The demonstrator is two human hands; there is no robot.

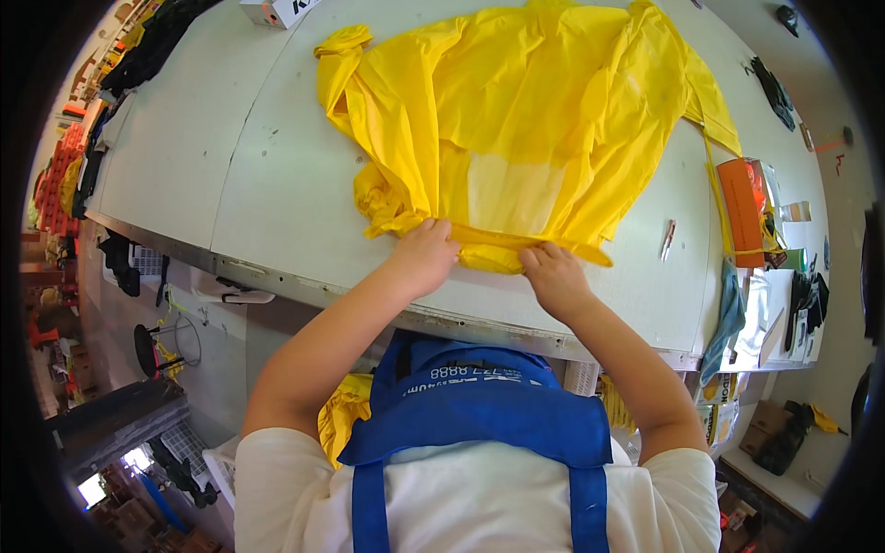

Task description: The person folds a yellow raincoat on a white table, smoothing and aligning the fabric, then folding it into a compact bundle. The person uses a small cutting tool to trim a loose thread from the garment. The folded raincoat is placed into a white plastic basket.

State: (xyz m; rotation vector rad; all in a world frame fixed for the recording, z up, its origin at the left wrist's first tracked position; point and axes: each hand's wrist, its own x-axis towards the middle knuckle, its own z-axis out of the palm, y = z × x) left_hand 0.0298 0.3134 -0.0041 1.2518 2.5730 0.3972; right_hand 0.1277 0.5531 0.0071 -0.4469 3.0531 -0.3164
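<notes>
A yellow garment (544, 92), like a thin raincoat with sleeves, lies spread and wrinkled on the white table (286, 184). Its near edge forms a folded band, with a paler patch just above it. My left hand (427, 256) is closed on the left part of this edge, beside a bunched bit of yellow cloth. At the right part of the same edge, my right hand (551, 276) pinches the fold between thumb and fingers. Both hands rest close to the table's front.
Small red-and-white snips (668, 240) lie right of the garment. Further right stand an orange box (739, 207) and a hanging blue-grey cloth (725, 323). A white box (275, 11) sits at the far left. More yellow fabric (346, 405) hangs below the table edge.
</notes>
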